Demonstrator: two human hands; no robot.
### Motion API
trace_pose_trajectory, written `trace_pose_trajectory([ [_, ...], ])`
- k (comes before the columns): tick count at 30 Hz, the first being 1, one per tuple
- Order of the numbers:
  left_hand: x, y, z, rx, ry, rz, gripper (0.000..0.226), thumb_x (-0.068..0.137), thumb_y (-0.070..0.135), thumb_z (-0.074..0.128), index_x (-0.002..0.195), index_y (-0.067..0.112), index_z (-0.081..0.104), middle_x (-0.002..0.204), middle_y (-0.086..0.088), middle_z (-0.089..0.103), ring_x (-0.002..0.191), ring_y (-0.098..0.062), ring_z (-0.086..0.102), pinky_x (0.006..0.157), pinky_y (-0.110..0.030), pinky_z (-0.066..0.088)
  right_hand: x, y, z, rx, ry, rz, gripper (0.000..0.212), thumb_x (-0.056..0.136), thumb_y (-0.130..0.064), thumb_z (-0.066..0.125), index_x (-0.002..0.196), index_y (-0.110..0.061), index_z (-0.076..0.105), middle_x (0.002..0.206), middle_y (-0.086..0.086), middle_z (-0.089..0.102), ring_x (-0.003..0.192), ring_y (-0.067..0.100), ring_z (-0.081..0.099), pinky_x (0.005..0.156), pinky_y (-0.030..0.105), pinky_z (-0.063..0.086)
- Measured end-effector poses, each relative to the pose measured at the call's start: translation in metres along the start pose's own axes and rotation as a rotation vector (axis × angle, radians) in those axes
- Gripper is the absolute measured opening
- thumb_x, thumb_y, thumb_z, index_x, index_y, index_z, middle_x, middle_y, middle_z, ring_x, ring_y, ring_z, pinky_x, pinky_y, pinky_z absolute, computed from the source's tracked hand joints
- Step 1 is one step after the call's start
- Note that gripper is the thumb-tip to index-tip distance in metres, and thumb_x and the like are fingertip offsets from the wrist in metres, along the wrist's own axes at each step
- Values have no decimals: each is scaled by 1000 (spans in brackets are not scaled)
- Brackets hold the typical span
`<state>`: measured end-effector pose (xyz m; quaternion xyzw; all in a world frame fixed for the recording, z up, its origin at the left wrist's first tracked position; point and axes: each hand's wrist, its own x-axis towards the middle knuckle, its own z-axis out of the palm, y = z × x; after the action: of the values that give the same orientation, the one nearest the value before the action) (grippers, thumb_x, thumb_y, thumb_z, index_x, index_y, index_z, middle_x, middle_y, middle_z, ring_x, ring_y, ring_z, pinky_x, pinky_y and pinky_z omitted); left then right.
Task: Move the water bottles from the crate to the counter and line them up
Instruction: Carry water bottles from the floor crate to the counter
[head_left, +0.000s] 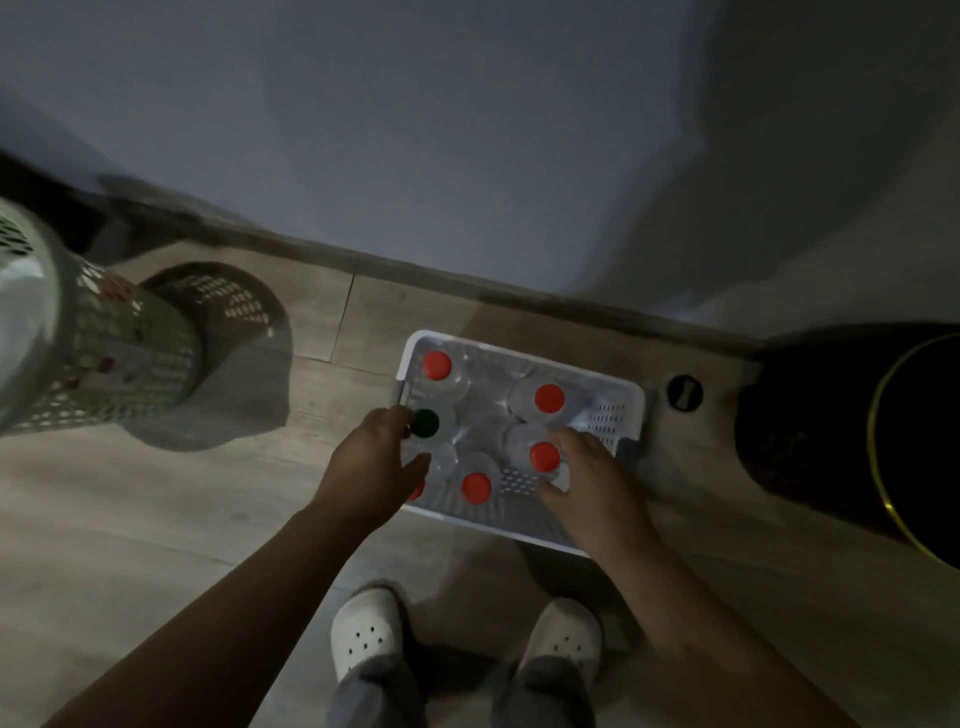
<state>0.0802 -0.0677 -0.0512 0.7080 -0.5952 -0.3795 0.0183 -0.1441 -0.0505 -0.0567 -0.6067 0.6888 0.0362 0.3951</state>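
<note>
On the wood floor (156, 519), inside the crate (608, 415), grips a red-capped bottle (544, 456) with right hand (592, 488), curls left hand (371, 462) by green-capped bottle (426, 422), hold unclear.

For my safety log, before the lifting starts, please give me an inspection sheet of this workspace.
Surface: grey wood-pattern floor; no counter in view.
Job's things: white perforated plastic crate holding clear plastic bottles, red caps, one dark green cap.
Clutter: small black round object beside crate.
Grippers: left hand at the dark green cap, grip unclear; right hand grips a red-capped bottle.
Cables: nothing seen.
Surroundings: green perforated basket, black round bin, grey wall.
</note>
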Motion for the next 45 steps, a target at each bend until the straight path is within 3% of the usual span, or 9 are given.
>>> trace_pose_trajectory([
  [10,45,-26,32,73,80,95,49,71,22,79,116,16,60,115,-4,56,88,-16,60,74,-24,50,32,18,48,148,154,-6,51,79,-20,74,126,-24,54,131,-5,53,122,14,50,103,35,45],
  [14,40,-33,27,145,130,172,36,68,24,80,101,14,71,96,0,61,80,-15,54,65,-25,45,27,23,42,178,164,2,52,75,-29,78,123,-22,59,128,-6,59,118,11,55,98,38,50],
  [20,19,-18,-8,46,202,184,35,68,28,79,101,17,72,87,5,60,77,-14,54,62,-35,53,-12,2,8,184,200,39,55,73,-34,77,124,-25,57,129,-8,58,120,10,53,98,38,50],
  [29,-87,61,-134,-91,307,331,36,68,31,79,99,15,72,86,3,58,76,-13,53,56,-33,50,-116,-68,-97,202,301,14,52,72,-50,73,118,-28,63,119,-13,65,106,3,60,89,25,53],
  [34,-157,118,-224,-130,386,438,32,68,30,81,96,16,72,83,5,54,74,-10,50,58,-23,43,-194,-130,-176,364,449,-12,42,66,-28,82,106,-21,70,106,-17,67,96,-5,60,79,-3,38],
  [36,-186,142,-263,-178,420,465,31,70,32,79,96,18,70,84,6,52,75,-7,48,60,-21,44,-227,-154,-209,489,516,-51,37,66,-15,84,98,-26,71,94,-27,68,91,-11,60,77,-2,40],
  [39,-232,180,-324,-226,449,518,32,72,35,76,99,21,68,88,8,51,77,-8,52,62,-32,51,-278,-194,-263,585,577,-145,47,68,-4,81,89,-42,63,87,-41,64,89,-17,60,76,2,45],
  [42,-276,218,-388,-273,478,603,30,77,35,72,103,23,65,93,7,50,83,-10,56,58,-19,47,-327,-238,-324,550,669,-260,43,69,-21,81,95,-47,59,89,-45,57,92,-23,54,80,3,43],
  [45,-320,259,-452,-338,508,715,30,83,42,62,107,25,59,100,7,47,93,-7,53,57,-9,43,-378,-282,-387,552,791,-405,29,68,-34,77,94,-36,65,92,-28,65,91,-11,61,80,7,47],
])
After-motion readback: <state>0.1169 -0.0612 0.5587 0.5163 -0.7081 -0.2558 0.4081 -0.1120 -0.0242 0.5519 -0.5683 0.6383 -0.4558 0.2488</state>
